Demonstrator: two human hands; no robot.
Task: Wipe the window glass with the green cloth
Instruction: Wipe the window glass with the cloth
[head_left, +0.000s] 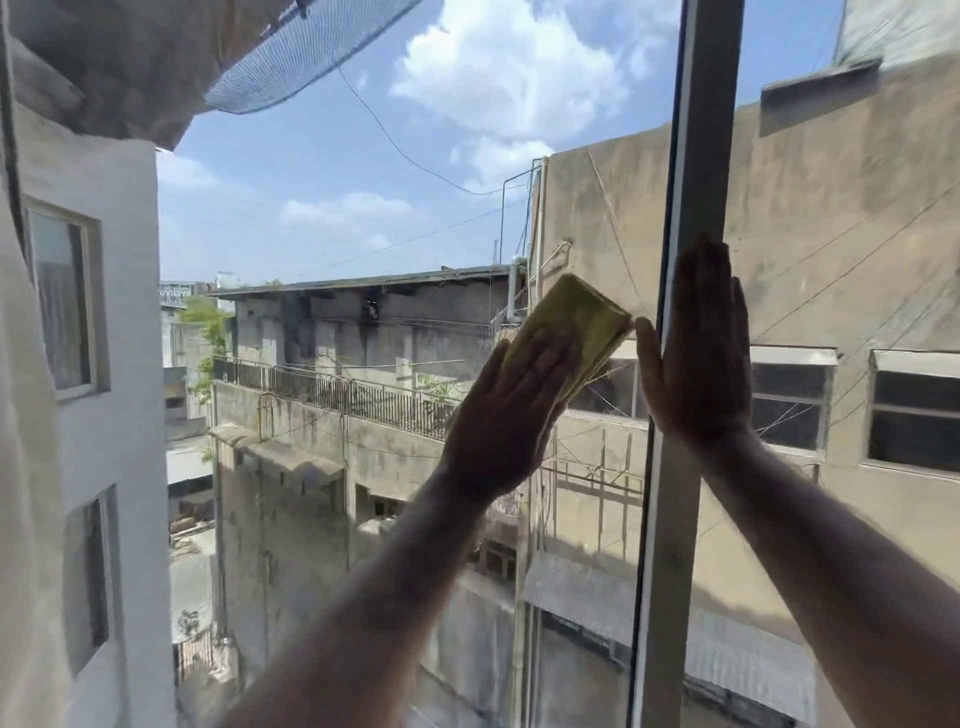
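The window glass (337, 218) fills the view, with sky and buildings behind it. A folded green cloth (582, 325) lies flat against the pane near the middle. My left hand (511, 415) presses on the cloth's lower left part, fingers stretched over it. My right hand (698, 358) rests flat on the grey vertical frame bar (696, 156), fingers straight and pointing up, holding nothing. The right hand's thumb nearly touches the cloth's right corner.
The frame bar splits the glass into a wide left pane and a right pane (857, 260). A pale curtain (31, 467) hangs along the left edge. Blue netting (291, 62) stretches outside at the top left.
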